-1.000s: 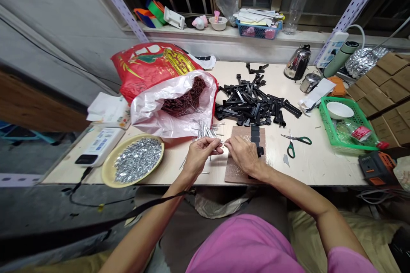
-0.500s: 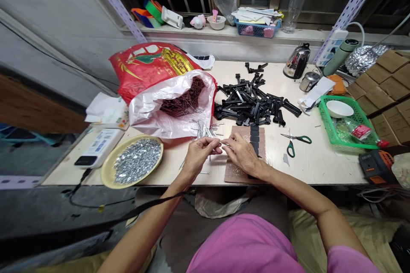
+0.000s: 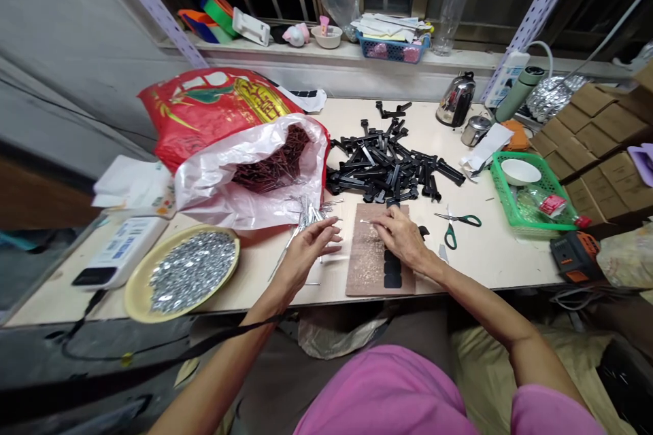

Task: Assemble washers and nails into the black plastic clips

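Observation:
My right hand (image 3: pixel 400 238) is closed in a pinch on a thin silver nail (image 3: pixel 365 221), whose tip points left above the brown board (image 3: pixel 364 272). Black squarish pads (image 3: pixel 392 277) run in a strip along that board, partly covered by my hand. My left hand (image 3: pixel 306 251) is open, fingers stretched towards the right, beside a loose heap of long silver nails (image 3: pixel 307 212). Left of it stands a yellow bowl (image 3: pixel 133 306) full of small shiny washers (image 3: pixel 191 272). Beyond my hands lies a pile of black plastic parts (image 3: pixel 388 163).
A red-and-white bag (image 3: pixel 204 109) holds many reddish-brown nails (image 3: pixel 275 166). Green-handled scissors (image 3: pixel 456 220) lie to the right, before a green basket (image 3: pixel 535 217). At the back stands a kettle (image 3: pixel 456 99); a white power bank (image 3: pixel 122 251) is at left.
My hands were together at the fingertips and have parted. The right one has moved over the board with the nail; the left has opened. The view has shifted somewhat to the right.

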Available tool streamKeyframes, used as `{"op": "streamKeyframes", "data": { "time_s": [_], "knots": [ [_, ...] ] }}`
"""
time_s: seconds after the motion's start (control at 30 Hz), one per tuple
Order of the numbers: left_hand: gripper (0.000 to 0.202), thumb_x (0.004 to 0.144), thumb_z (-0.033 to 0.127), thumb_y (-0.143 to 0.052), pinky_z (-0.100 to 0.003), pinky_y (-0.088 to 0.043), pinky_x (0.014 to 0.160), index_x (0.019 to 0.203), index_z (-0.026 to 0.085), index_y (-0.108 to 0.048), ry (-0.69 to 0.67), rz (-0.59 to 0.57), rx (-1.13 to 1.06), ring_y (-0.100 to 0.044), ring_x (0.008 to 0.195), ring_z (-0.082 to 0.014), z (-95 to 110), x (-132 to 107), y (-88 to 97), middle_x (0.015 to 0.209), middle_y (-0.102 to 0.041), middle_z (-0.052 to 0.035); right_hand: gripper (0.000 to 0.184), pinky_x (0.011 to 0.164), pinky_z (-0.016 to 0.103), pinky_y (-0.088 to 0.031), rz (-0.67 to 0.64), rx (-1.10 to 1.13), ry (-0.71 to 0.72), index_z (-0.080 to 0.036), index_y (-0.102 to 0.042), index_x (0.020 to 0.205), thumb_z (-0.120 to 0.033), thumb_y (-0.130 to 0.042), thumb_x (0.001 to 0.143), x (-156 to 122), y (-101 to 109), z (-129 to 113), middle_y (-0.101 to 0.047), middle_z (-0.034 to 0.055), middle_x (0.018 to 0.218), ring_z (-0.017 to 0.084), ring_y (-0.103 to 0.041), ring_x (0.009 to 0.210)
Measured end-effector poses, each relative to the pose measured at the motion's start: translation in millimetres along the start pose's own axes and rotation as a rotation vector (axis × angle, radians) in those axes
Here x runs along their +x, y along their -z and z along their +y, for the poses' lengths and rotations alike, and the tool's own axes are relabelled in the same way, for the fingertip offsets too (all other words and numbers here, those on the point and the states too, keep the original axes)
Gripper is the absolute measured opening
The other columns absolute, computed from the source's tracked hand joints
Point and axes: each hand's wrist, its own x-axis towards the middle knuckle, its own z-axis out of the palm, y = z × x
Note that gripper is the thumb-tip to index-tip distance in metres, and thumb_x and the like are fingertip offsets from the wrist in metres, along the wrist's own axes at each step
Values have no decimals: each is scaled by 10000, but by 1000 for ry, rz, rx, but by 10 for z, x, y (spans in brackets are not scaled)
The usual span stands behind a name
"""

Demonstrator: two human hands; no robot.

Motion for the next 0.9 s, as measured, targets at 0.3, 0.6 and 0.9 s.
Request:
{"op": "streamKeyframes", "data": {
  "time_s": [0.3,0.6,0.9],
  "knots": [
    [601,900,455,-433,-519,-269,1116,1438,209,-328,-557,-405,845,-151,1433,-305,-607,114,-172,1511,-341,-126,166,666,233,-418,-83,-225,-156,-153,-652,924,-195,-491,923,123,283,736,-555,50,926,138,-543,799],
    [668,972,276,-287,-522,-298,1110,1475,229,151,-778,-359,1126,-29,1426,-295,-866,106,-214,1568,-138,-153,276,647,284,-467,-388,169,301,-220,-623,730,-155,-428,915,-606,193,386,-567,18,714,155,-512,699],
    [666,971,270,-287,-540,-289,1110,1474,229,147,-764,-343,1160,-50,1423,-308,-866,95,-212,1567,-123,-155,451,685,304,-455,-193,16,138,-136,-622,761,-188,-230,980,-92,247,639,-569,31,759,150,-522,785]
  ]
}}
